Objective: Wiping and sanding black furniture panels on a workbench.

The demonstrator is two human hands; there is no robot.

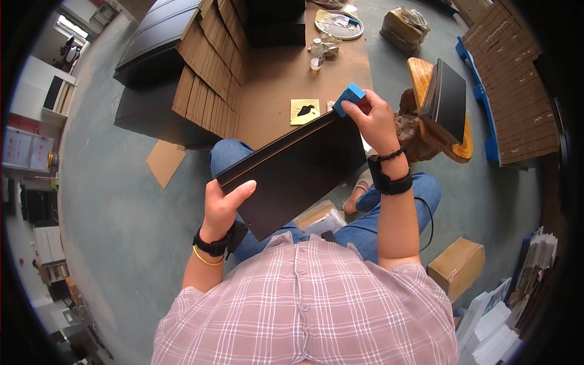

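Observation:
A flat black panel (298,179) rests tilted across my lap, its long edge showing a thin brown line. My left hand (222,204) grips the panel's near left end, thumb on top of its face. In my right hand (376,121) a small blue block (349,97), which looks like a sponge, is pinched between thumb and fingers against the far corner of the panel. Just past that edge, a yellow square sheet (296,118) with a black blotch lies on brown cardboard (267,103).
Stacked black panels with brown edges (207,79) rise at the left. Several more black panels (449,103) lean on a wooden stool (420,70) at the right. Beyond are a clear bottle (316,56) and a wrapped bundle (406,28). A cardboard box (456,267) sits by my right side.

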